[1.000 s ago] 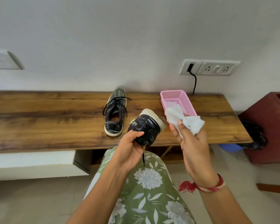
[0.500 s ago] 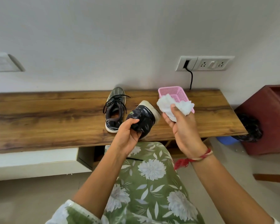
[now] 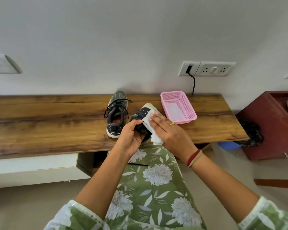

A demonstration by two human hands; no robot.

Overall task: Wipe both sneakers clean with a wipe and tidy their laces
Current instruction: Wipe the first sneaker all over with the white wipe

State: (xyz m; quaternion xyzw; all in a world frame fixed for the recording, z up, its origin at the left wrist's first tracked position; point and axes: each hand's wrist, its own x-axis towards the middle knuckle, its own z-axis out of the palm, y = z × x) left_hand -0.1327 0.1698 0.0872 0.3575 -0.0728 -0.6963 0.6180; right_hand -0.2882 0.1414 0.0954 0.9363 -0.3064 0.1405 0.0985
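Person cleaning shoes at a wooden bench set along the wall. On it sit a pink basket and, well to its left, the second sneaker, toe to the wall. Between them, raised over the bench's front edge, is the held sneaker. Its long axis runs from the person out toward the wall, toe at the far end, w/ the pale sole rim showing far right. The left hand grips the heel end from the left, fingers curled round the dark upper. The right hand, fingers straight, presses the white wipe flat on the shoe's right flank, nearer heel than toe. Next stroke prob. runs along that axis toward the toe: right hand wipes, left steadies. The second sneaker's black laces lie loose & splayed, not yet tidied.
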